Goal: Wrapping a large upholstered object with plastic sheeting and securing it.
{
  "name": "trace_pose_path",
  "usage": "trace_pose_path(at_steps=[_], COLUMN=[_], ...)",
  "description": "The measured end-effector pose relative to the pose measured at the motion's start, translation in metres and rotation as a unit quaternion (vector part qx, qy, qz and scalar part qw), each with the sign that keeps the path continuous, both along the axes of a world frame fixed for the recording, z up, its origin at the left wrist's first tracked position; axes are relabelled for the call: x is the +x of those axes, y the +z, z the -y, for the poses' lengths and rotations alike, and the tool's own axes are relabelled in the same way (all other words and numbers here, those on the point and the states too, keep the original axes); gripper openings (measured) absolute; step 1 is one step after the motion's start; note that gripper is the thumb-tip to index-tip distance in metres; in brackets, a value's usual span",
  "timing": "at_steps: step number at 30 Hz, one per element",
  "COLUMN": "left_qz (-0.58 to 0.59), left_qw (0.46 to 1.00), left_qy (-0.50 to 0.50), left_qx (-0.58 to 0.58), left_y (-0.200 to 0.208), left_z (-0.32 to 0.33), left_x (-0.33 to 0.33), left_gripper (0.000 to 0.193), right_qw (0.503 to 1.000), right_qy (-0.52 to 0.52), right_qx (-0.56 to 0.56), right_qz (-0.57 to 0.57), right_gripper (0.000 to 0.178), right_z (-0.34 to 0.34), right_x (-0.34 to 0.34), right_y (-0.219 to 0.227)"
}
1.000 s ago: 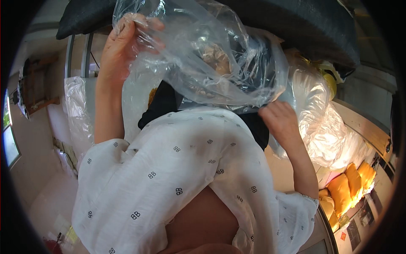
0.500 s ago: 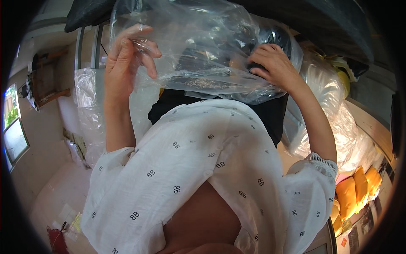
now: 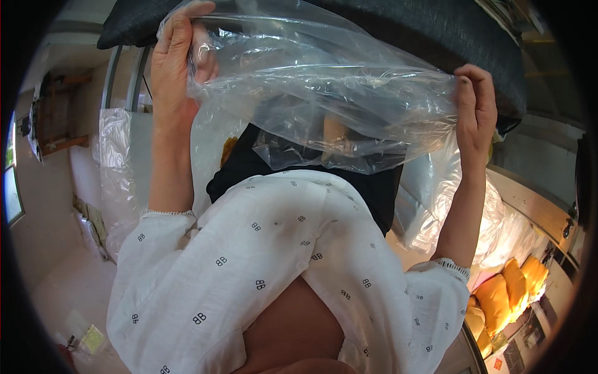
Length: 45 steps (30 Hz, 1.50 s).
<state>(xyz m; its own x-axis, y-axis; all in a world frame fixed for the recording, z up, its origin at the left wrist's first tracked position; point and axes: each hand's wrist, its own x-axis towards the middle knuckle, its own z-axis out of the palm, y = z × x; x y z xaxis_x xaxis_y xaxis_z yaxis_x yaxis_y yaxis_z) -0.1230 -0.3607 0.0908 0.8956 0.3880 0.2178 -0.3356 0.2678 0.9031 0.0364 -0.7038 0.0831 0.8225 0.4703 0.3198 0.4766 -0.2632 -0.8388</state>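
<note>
A large clear plastic bag (image 3: 324, 81) hangs stretched and creased between my two hands, above my dark-clad lap. My left hand (image 3: 177, 56) grips its left end, with the thumb outside and some fingers showing through the film. At the bag's right end, my right hand (image 3: 476, 115) pinches the gathered plastic between bent fingers and thumb. The lower edge of the film droops in loose folds close to my white printed shirt (image 3: 268, 249). Glare on the plastic partly hides what lies behind it.
A long dark, padded-looking object (image 3: 448, 37) spans the far side. Shiny clear plastic (image 3: 498, 224) is heaped at my right, beside several yellow packs (image 3: 504, 299). More plastic-wrapped material (image 3: 115, 168) stands at my left, near metal posts (image 3: 134, 81).
My right hand has moved right and outward, from lying on the bag to gripping its end. My left hand has risen slightly and closed on the film. The bag is now drawn wider.
</note>
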Motion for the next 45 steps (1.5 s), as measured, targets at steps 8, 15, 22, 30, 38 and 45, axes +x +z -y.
trace_pose_path(at_steps=[8, 15, 22, 30, 38, 45], left_qz=[-0.052, -0.080, -0.052, -0.071, -0.014, 0.036], left_qw=[0.996, 0.997, 0.996, 0.905, 0.867, 0.852], left_qy=[0.051, -0.013, 0.032, 0.138, 0.183, 0.182], left_qx=[-0.053, -0.020, 0.060, 0.397, 0.464, 0.490], left_y=[0.007, 0.002, 0.028, 0.009, 0.019, 0.055], left_z=[-0.007, -0.028, 0.017, 0.017, -0.002, -0.009], left_x=[0.006, 0.013, 0.006, 0.040, 0.060, 0.056], left_gripper=[0.025, 0.038, 0.061, 0.042, 0.012, 0.007], right_qw=[0.941, 0.994, 0.994, 0.994, 0.995, 0.998], right_qy=[0.116, 0.073, -0.032, -0.020, 0.026, 0.043], right_qx=[-0.134, 0.066, 0.091, 0.105, 0.094, 0.055], right_qz=[0.290, -0.038, -0.057, -0.034, -0.019, -0.009], right_gripper=[0.019, 0.013, 0.018, 0.019, 0.008, 0.010], right_z=[-0.054, -0.039, -0.035, -0.028, -0.017, -0.012], right_x=[-0.014, -0.016, -0.006, 0.004, 0.013, 0.034], right_y=[-0.005, 0.008, 0.024, 0.032, 0.047, 0.049])
